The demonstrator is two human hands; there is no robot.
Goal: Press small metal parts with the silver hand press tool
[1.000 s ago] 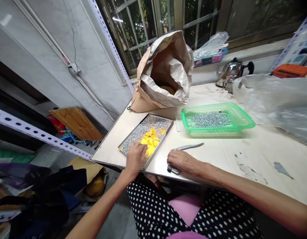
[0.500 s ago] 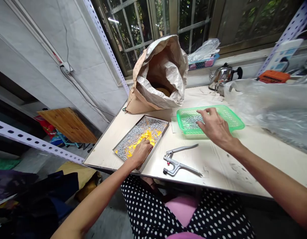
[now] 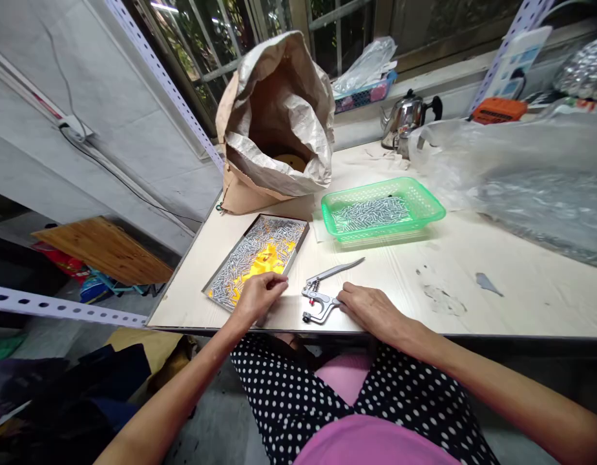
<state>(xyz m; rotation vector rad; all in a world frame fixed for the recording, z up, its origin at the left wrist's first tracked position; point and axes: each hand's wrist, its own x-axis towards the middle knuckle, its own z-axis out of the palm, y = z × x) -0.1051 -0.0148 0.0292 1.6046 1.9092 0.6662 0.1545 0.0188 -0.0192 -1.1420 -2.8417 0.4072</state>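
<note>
My left hand [image 3: 258, 296] rests at the near right corner of a shallow metal tray [image 3: 301, 235], its fingers pinched together on something too small to make out. The tray holds many small silver metal pins over a yellow bottom. Beside it on the table lie metal hand pliers [image 3: 318, 298], jaws toward the tray. My right hand [image 3: 371, 310] lies curled over the pliers' near handle. Further back stands a green plastic basket [image 3: 437, 210] with more silver pins in it.
A big open paper sack [image 3: 274, 123] stands behind the tray. A steel kettle [image 3: 406, 116], a large clear plastic bag [image 3: 521, 168] and an orange item [image 3: 497, 110] fill the back right. The pale table [image 3: 473, 265] ends just before my lap.
My right hand came back from the green basket to the pliers' handle. My left hand drew out of the tray to its near corner. The camera view shifted right and down.
</note>
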